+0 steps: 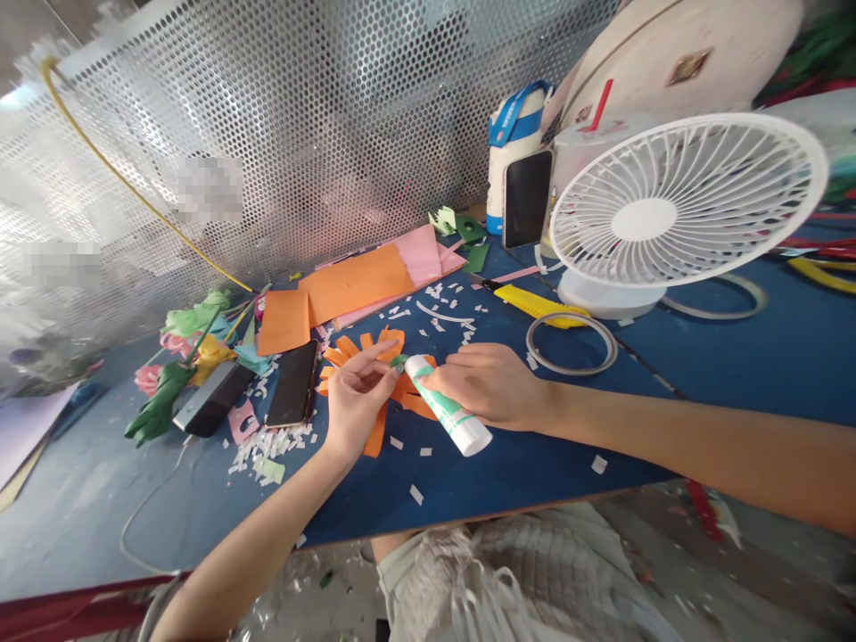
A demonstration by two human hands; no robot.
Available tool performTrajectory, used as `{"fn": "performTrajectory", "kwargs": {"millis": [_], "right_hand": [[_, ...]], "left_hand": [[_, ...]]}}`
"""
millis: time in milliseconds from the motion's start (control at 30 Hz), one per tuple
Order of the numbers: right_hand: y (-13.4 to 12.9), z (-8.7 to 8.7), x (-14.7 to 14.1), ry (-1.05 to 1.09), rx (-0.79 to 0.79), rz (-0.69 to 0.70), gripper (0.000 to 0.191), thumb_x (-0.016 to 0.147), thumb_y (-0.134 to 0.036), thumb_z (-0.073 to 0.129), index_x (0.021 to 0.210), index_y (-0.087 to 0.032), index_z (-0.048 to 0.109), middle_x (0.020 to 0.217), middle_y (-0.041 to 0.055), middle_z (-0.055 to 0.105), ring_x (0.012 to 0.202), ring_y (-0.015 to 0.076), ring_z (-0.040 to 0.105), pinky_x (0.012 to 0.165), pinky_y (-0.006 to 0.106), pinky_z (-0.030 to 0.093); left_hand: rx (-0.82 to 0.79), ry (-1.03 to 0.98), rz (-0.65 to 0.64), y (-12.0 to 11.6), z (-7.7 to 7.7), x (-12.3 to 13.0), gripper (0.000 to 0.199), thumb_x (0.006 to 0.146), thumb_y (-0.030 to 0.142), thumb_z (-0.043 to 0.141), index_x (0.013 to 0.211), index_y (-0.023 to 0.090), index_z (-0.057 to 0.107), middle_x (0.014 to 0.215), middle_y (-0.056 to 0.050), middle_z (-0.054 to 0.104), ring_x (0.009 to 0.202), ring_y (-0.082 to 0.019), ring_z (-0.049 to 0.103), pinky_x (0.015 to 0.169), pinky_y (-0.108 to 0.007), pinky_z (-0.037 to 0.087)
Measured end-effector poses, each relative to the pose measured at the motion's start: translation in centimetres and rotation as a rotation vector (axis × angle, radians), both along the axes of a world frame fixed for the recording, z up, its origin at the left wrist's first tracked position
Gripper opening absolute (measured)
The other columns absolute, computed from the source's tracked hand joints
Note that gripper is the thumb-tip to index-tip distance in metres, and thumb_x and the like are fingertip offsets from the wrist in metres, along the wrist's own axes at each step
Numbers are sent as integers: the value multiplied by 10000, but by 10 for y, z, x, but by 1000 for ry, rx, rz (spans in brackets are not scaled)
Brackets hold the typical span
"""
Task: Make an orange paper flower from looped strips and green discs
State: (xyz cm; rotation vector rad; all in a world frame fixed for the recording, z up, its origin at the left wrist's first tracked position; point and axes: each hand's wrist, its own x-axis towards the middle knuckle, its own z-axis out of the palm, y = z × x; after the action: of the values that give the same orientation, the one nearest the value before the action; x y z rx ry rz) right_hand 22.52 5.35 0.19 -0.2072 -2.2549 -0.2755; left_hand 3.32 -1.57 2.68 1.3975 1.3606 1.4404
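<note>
My right hand (pixel 491 383) is wrapped round a white and green glue stick (pixel 465 430), tilted with its upper end towards my left hand. The thumb and fingers of my left hand (pixel 354 397) are closed in a pinch at a small green paper piece (pixel 399 361), right by the tip of the glue stick. Beneath and around the left hand spreads an orange paper flower (pixel 375 435) of looped and cut strips. Its middle is partly hidden by the fingers, and I cannot tell whether the green piece is fixed to it.
Orange paper sheets (pixel 361 285) lie behind the hands. To the left are a dark phone (pixel 292 383), a grey box (pixel 214 399) and paper flowers (pixel 193 348). On the right are a yellow cutter (pixel 535 305), a tape roll (pixel 572 366) and a white fan (pixel 642 218). Paper scraps litter the blue table (pixel 535 473).
</note>
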Motion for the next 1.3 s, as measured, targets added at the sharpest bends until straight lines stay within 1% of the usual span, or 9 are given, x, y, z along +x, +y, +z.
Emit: {"fn": "performTrajectory", "kwargs": {"millis": [167,300,433,533,600,700,867,1100,1300], "right_hand": [[1,0,0,-12,41,-42,370,1037,-358,240,962,-173,553,540,-5,510,483,165,411,524,308,256],[2,4,4,-51,2,-76,410,1035,-407,223,943,-177,550,535,2,533,471,168,432,509,305,267],[3,11,11,-33,-66,-61,261,1000,-386,415,1005,-167,557,624,24,638,539,170,557,533,291,337],[1,15,14,90,-85,2,219,942,-389,547,1027,-187,545,668,21,674,545,162,597,533,281,396],[-1,19,14,194,-156,19,219,901,-363,606,1029,-206,524,683,12,684,550,155,625,523,264,428],[-4,24,12,309,-392,-22,229,846,-314,646,992,-222,495,707,2,690,555,149,653,482,235,434],[-6,26,9,382,-742,-66,250,830,-383,621,952,-226,469,876,36,712,623,162,678,546,267,498],[-8,28,7,360,-736,-7,193,845,-318,619,967,-217,508,879,23,702,609,129,643,508,235,441],[-6,25,7,314,-798,153,231,874,-298,614,1073,-227,521,981,33,705,750,147,707,642,251,534]], "left_hand": [[-1,-1,0,1,0,0,378,778,225,736,1153,175,745,662,2,683,602,-104,578,605,-192,490],[1,-29,47,0,2,2,429,741,245,777,1161,170,740,658,6,704,596,-109,604,624,-204,518],[5,-101,127,0,3,2,465,737,287,794,1182,174,723,756,-12,772,719,-141,701,755,-233,554],[-1,-173,173,2,1,1,430,719,323,819,1117,178,746,828,-36,797,805,-175,741,828,-264,562],[3,-211,175,4,-1,0,338,707,353,831,983,166,774,853,-63,800,830,-200,753,843,-292,575],[12,-251,148,6,-3,-1,262,706,378,833,817,151,761,830,-83,795,817,-225,762,839,-336,596],[6,-299,119,7,-7,-3,241,714,370,833,808,163,752,819,-69,790,794,-211,761,799,-318,606],[17,-220,113,7,-10,-4,238,747,369,800,894,182,799,895,-69,791,807,-198,738,785,-316,608],[83,-42,25,4,-6,-4,176,818,291,730,951,207,808,915,-55,757,853,-164,687,778,-242,553]]}}
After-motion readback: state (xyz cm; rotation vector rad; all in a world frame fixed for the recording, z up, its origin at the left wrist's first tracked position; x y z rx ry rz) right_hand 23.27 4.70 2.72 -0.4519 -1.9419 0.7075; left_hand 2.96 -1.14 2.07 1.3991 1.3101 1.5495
